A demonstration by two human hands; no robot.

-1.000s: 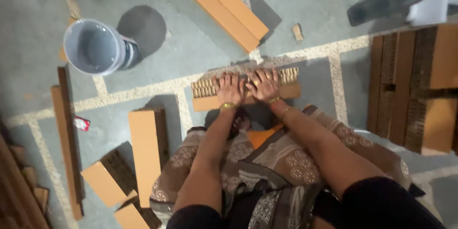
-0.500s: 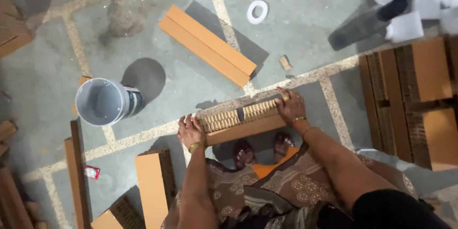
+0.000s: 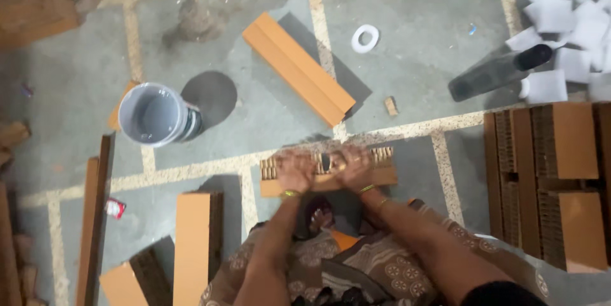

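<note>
Both hands, left hand [image 3: 296,172] and right hand [image 3: 352,167], pressed on honeycomb board [image 3: 382,175]; fingers' state unclear (blurred).

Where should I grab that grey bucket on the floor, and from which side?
Judging by its pose, take the grey bucket by its open rim, coming straight down from above. It stands upright with its mouth facing up, apart from the boards around it, so the rim is free all round. No handle can be made out.
</note>
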